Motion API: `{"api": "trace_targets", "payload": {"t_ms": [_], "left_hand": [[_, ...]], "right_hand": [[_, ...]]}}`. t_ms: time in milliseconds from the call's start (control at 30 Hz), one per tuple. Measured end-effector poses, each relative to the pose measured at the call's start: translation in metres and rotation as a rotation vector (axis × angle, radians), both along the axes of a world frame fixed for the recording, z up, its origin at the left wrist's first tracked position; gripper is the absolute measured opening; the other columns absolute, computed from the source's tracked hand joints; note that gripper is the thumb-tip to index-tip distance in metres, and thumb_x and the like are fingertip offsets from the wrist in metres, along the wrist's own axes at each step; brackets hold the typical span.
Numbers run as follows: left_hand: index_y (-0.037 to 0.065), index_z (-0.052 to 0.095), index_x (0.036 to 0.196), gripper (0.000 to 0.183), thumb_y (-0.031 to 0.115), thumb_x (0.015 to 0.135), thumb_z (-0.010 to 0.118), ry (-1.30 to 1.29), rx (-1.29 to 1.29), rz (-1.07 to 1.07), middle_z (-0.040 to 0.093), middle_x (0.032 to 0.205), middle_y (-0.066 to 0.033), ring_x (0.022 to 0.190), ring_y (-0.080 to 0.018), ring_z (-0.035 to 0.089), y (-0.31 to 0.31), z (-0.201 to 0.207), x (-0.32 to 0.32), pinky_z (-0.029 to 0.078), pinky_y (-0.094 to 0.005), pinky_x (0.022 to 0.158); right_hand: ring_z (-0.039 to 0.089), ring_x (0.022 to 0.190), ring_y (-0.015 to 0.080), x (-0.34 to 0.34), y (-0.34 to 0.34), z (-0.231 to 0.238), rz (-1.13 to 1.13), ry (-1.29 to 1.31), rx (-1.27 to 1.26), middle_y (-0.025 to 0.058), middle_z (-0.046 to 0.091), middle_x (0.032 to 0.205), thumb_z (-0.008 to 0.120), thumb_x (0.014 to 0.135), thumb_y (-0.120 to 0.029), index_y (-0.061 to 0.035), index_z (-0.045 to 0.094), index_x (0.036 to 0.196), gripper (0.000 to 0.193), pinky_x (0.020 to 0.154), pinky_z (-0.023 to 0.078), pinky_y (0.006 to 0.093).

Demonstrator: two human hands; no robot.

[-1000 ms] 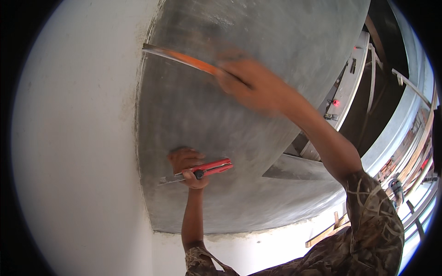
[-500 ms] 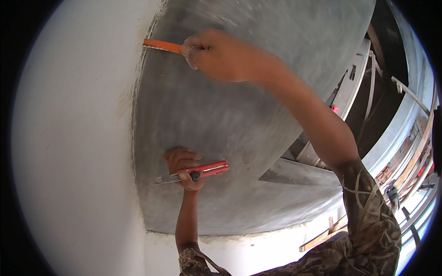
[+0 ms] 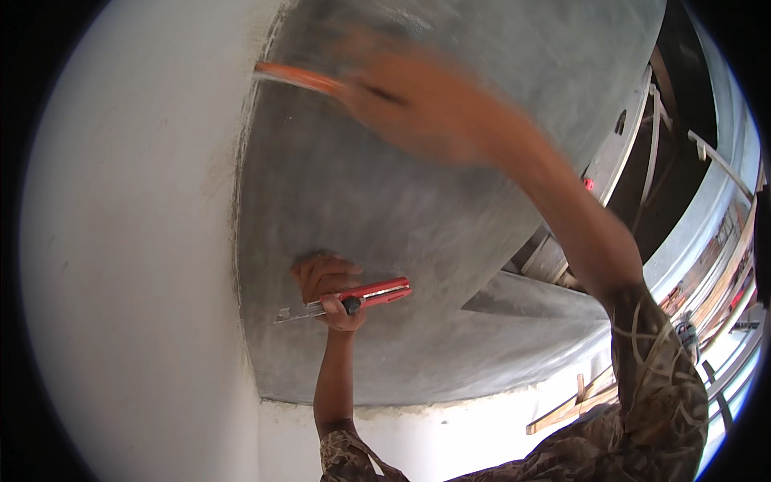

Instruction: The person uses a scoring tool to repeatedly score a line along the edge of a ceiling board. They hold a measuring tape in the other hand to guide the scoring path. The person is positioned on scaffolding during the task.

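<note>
My right hand [image 3: 418,100], smeared by motion, grips a thin orange strip-like tool [image 3: 299,76]. Its tip reaches the rough joint [image 3: 238,181] between the white wall [image 3: 136,233] and a smooth grey surface [image 3: 369,185]. What kind of tool it is, I cannot tell. Lower down, my left hand [image 3: 331,281] is closed around a red utility knife [image 3: 384,292] with a black knob. The knife's blade [image 3: 293,313] is out and points left toward the wall. The curled fingers of that hand are close to the grey surface; whether they touch it is unclear.
A dark opening [image 3: 662,177] with pale beams lies right of the grey surface. Long wooden pieces [image 3: 715,281] are stacked at the far right. More timber [image 3: 570,410] shows beyond the surface's lower edge, past a white wall [image 3: 466,430].
The view has shifted slightly, moving most things a little to the right. My right hand is more blurred, and the orange tool now slopes more. My left hand keeps hold of the utility knife.
</note>
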State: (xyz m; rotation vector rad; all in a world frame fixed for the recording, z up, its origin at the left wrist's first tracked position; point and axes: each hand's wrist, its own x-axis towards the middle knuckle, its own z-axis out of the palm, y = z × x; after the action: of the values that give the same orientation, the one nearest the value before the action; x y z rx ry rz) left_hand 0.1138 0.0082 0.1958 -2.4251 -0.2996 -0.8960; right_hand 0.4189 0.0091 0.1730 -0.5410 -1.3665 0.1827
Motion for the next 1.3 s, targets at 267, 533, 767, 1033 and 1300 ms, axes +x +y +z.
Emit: {"api": "trace_targets", "payload": {"t_ms": [267,533,767,1033,1300], "left_hand": [[0.01,0.051,0.063,0.054,0.04,0.1,0.026,0.04,0.008,0.008,0.064,0.073,-0.0055,0.083,-0.0248,0.056,-0.002,0.004,0.01,0.038,-0.0407,0.08],[0.016,0.051,0.059,0.05,0.041,0.096,0.03,0.003,0.038,-0.025,0.066,0.071,0.0007,0.074,-0.0209,0.058,0.008,-0.002,0.008,0.035,-0.0385,0.079],[0.012,0.051,0.063,0.052,0.037,0.1,0.025,0.037,0.031,-0.005,0.064,0.069,-0.0037,0.074,-0.0235,0.055,0.004,0.001,0.005,0.038,-0.0406,0.08],[0.017,0.05,0.057,0.05,0.037,0.097,0.027,-0.007,0.006,-0.047,0.066,0.07,0.0016,0.073,-0.0189,0.057,0.01,-0.006,0.019,0.034,-0.0371,0.08],[0.017,0.05,0.058,0.049,0.036,0.097,0.028,0.004,-0.001,-0.022,0.066,0.07,0.0011,0.073,-0.0197,0.056,0.006,-0.001,0.005,0.034,-0.0372,0.08]], "right_hand": [[0.04,0.062,0.0218,-0.025,-0.005,-0.033,0.089,0.2,-0.004,0.01,0.041,0.066,0.042,0.101,-0.026,-0.0014,0.047,0.077,0.035,0.06,0.035,0.0381],[0.047,0.07,0.0311,-0.006,-0.006,0.031,0.073,0.068,-0.028,0.0154,0.048,0.074,0.043,0.1,-0.024,0.0019,0.052,0.082,0.033,0.068,0.039,0.0439],[0.042,0.071,0.0279,-0.026,-0.021,-0.057,0.325,0.122,-0.199,0.0136,0.043,0.077,0.042,0.101,-0.025,-0.0002,0.045,0.08,0.033,0.067,0.037,0.0408],[0.051,0.073,0.0309,-0.023,0.048,0.045,-0.482,-0.031,0.549,0.017,0.053,0.08,0.04,0.1,-0.026,0.0025,0.055,0.088,0.035,0.073,0.043,0.0423],[0.042,0.066,0.0269,-0.035,0.0,0.018,0.109,0.028,-0.008,0.0148,0.044,0.071,0.04,0.102,-0.026,0.002,0.048,0.078,0.037,0.067,0.038,0.0424]]}}
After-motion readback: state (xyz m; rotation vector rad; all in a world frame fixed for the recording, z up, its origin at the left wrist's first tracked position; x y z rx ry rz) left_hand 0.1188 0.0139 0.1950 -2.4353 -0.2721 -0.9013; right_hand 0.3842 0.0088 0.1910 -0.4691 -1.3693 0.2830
